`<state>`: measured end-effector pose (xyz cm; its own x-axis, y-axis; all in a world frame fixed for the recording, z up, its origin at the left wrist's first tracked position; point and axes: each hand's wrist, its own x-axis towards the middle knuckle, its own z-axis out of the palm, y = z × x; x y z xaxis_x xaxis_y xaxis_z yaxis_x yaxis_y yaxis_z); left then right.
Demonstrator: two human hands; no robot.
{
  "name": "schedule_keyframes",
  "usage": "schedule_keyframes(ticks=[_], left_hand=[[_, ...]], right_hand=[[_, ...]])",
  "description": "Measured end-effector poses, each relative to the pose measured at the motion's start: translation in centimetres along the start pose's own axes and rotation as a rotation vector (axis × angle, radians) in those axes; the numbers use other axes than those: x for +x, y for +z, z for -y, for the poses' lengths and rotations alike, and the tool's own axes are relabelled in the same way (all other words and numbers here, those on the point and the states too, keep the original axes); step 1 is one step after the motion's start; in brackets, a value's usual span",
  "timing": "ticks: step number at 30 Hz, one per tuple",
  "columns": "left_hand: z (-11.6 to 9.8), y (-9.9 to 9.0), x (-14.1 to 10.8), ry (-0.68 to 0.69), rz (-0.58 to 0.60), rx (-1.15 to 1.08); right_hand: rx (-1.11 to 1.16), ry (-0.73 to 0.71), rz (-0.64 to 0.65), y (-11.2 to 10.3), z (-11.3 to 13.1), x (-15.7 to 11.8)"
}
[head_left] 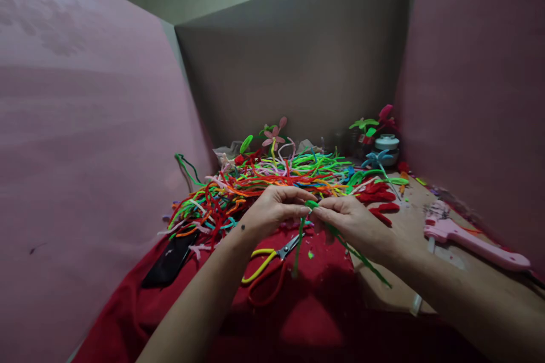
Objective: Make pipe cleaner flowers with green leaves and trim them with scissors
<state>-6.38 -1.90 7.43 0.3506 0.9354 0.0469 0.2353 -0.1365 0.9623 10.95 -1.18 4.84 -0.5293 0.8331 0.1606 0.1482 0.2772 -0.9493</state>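
Between my two hands is a green pipe cleaner (312, 204), bent into a small bunch at the fingertips, with long ends hanging down to either side. My left hand (279, 207) pinches it from the left, thumb below and fingers above. From the right, my right hand (347, 212) grips the same piece between thumb and forefinger. Below them, scissors (272, 264) with one yellow and one red handle lie on the red cloth (310, 317). A large heap of coloured pipe cleaners (259, 181) spreads just beyond my hands.
A black phone (170, 261) lies at the left. On the right, a pink glue gun (477, 241) rests on brown cardboard (383, 300). Pipe-cleaner flowers (273, 137) and a small jar (386, 147) stand at the back. Pink walls (85, 170) rise on both sides.
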Motion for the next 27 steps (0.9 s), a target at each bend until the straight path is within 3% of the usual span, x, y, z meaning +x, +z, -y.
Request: schedule_keyframes(ticks=[5, 11, 16, 21, 23, 27], left_hand=[[0.0, 1.1, 1.2, -0.039, -0.047, -0.094], [1.5, 2.7, 1.9, 0.037, -0.205, -0.137], [2.7, 3.5, 2.1, 0.114, -0.293, -0.273], [3.2, 3.3, 1.7, 0.151, -0.377, -0.244], [3.5, 3.0, 1.6, 0.139, -0.378, -0.292], [3.7, 2.6, 1.6, 0.089, -0.245, -0.378]], right_hand=[[0.126, -0.058, 0.007, -1.2, -0.6, 0.2], [0.134, -0.012, 0.011, -1.8, -2.3, 0.6], [0.284, 0.060, 0.097, -1.3, -2.5, 0.6], [0.354, 0.121, 0.106, -0.2, -2.5, 0.2], [0.410, 0.175, 0.128, 0.1, -2.8, 0.2], [0.549, 0.226, 0.177, 0.1, -3.4, 0.3]])
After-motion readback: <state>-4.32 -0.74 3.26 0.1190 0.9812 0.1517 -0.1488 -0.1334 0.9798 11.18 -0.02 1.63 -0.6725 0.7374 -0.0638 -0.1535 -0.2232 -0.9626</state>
